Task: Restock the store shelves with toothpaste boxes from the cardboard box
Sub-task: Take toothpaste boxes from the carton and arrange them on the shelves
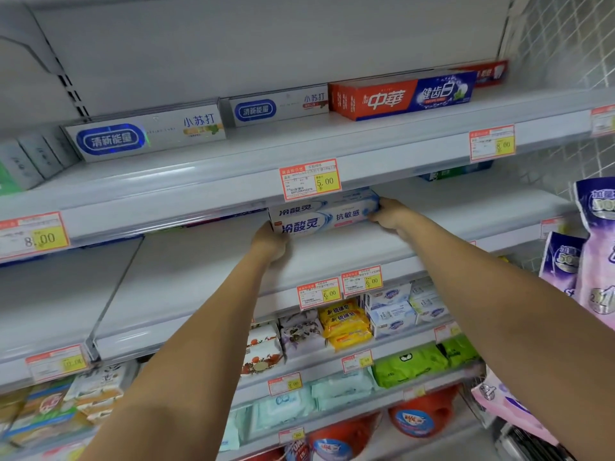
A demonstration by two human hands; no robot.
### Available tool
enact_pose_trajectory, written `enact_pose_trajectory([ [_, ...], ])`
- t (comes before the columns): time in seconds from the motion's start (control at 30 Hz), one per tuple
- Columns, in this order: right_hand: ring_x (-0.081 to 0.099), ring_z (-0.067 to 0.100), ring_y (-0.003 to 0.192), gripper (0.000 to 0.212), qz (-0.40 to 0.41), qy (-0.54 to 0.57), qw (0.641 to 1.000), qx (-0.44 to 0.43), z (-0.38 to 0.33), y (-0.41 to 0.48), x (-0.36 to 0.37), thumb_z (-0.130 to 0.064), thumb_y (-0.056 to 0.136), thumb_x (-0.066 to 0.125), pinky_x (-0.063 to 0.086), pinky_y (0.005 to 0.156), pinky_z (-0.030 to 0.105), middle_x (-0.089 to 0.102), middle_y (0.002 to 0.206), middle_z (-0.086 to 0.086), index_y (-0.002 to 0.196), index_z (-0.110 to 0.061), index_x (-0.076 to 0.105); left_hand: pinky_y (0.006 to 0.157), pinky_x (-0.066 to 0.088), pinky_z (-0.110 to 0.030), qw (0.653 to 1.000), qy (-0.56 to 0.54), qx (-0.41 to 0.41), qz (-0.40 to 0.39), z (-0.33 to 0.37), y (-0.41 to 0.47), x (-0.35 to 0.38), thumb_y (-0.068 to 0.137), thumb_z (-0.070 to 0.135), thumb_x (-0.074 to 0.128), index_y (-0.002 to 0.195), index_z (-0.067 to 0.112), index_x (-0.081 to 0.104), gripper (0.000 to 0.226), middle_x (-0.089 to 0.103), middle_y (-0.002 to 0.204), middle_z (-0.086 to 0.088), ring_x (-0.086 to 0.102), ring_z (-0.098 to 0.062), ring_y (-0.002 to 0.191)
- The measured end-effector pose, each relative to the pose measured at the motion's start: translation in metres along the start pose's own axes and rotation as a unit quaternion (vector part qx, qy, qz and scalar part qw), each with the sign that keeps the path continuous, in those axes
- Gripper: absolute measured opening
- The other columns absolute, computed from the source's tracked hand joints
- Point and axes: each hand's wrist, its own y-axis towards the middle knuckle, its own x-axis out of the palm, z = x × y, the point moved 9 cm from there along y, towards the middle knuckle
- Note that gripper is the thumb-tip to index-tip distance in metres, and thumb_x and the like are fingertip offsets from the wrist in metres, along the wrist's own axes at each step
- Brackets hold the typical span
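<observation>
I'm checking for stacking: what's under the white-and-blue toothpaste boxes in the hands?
Bare white shelf shows below the toothpaste boxes; the spot directly beneath them is covered.

The left grip (271, 242) and right grip (391, 216) are bare, like the long, slim forearms (199, 344).

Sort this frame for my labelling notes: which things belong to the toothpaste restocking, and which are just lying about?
Job: white-and-blue toothpaste boxes, gripped by left hand and right hand; grey middle shelf.
Lying about: yellow soap packs; green packets; purple hanging bags; orange-bordered price label.
</observation>
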Motion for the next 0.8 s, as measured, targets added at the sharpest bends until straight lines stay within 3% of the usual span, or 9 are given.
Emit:
enact_pose_trajectory([
  [0.1,0.053,0.029,0.115,0.034,-0.008,0.006,1.0,-0.005,-0.003,-0.003,0.0,-0.016,0.096,0.053,0.041,0.093,0.031,0.058,0.126,0.012,0.128,-0.006,0.052,0.081,0.04,-0.031,1.0,0.017,-0.011,-0.004,-0.002,-0.003,-0.001,0.097,0.015,0.042,0.121,0.003,0.052,0.029,0.06,0.119,-0.017,0.056,-0.034,0.107],
  [0.2,0.054,0.028,0.113,0.037,-0.002,0.024,1.0,-0.013,-0.002,-0.011,-0.002,-0.017,0.094,0.055,0.042,0.095,0.032,0.057,0.129,0.013,0.13,-0.005,0.05,0.076,0.042,-0.032,0.998,0.051,-0.034,-0.011,-0.002,-0.009,-0.003,0.094,0.009,0.042,0.107,0.002,0.056,0.02,0.061,0.106,-0.017,0.055,-0.03,0.089],
  [0.27,0.055,0.025,0.103,0.035,0.013,0.028,0.999,-0.035,-0.004,-0.027,-0.006,-0.019,0.094,0.056,0.044,0.085,0.03,0.059,0.124,0.013,0.126,-0.005,0.052,0.077,0.044,-0.032,0.996,0.083,-0.037,-0.021,0.003,-0.025,-0.005,0.094,0.011,0.045,0.104,0.003,0.056,0.017,0.06,0.104,-0.018,0.053,-0.028,0.087],
  [0.37,0.054,0.015,0.087,0.029,0.151,0.001,0.981,-0.125,-0.015,-0.082,-0.03,-0.028,0.09,0.062,0.042,0.069,0.023,0.057,0.101,0.004,0.11,-0.008,0.058,0.081,0.041,-0.023,0.996,0.024,0.069,0.052,0.027,-0.078,-0.008,0.097,0.021,0.05,0.127,0.003,0.052,0.036,0.061,0.122,-0.014,0.059,-0.026,0.106],
  [0.43,0.044,0.006,0.065,0.026,0.216,0.004,0.957,-0.194,-0.017,-0.13,-0.037,-0.034,0.089,0.064,0.033,0.056,0.015,0.05,0.076,-0.003,0.082,-0.01,0.057,0.069,0.04,-0.014,0.979,-0.071,0.156,0.113,0.038,-0.128,-0.008,0.096,0.027,0.052,0.11,0.01,0.064,0.025,0.069,0.108,-0.005,0.063,-0.015,0.088],
  [0.53,0.026,0.008,0.043,0.051,0.169,-0.018,0.958,-0.232,0.013,-0.168,-0.015,-0.036,0.089,0.063,0.024,0.048,0.026,0.027,0.046,-0.006,0.052,-0.016,0.034,0.06,0.045,-0.022,0.97,-0.137,0.18,0.093,0.024,-0.173,0.024,0.094,0.034,0.055,0.071,0.008,0.067,0.037,0.069,0.071,-0.002,0.062,-0.013,0.067],
  [0.67,0.024,0.016,0.047,0.059,0.062,-0.124,0.985,-0.098,0.125,-0.174,0.036,-0.042,0.089,0.062,0.017,0.049,0.03,0.02,0.049,0.003,0.05,-0.019,0.023,0.058,0.043,-0.02,0.979,-0.15,0.137,-0.011,-0.017,-0.197,0.1,0.091,0.038,0.059,0.058,0.012,0.053,0.043,0.063,0.066,-0.004,0.058,-0.012,0.065],
  [0.73,0.035,0.018,0.055,0.045,0.012,-0.147,0.989,0.017,0.202,-0.182,0.063,-0.039,0.088,0.062,0.022,0.054,0.031,0.034,0.055,0.004,0.057,-0.016,0.039,0.059,0.04,-0.015,0.983,-0.14,0.091,-0.079,-0.047,-0.199,0.152,0.089,0.035,0.061,0.056,0.015,0.048,0.041,0.062,0.065,-0.002,0.058,-0.005,0.065],
  [0.8,0.05,0.021,0.074,0.021,-0.014,-0.135,0.984,0.119,0.27,-0.198,0.084,-0.027,0.085,0.067,0.026,0.062,0.027,0.053,0.076,0.006,0.08,-0.013,0.052,0.069,0.046,-0.023,0.982,-0.127,0.037,-0.135,-0.083,-0.2,0.204,0.087,0.027,0.067,0.06,0.016,0.053,0.032,0.066,0.074,0.0,0.062,-0.006,0.073],
])
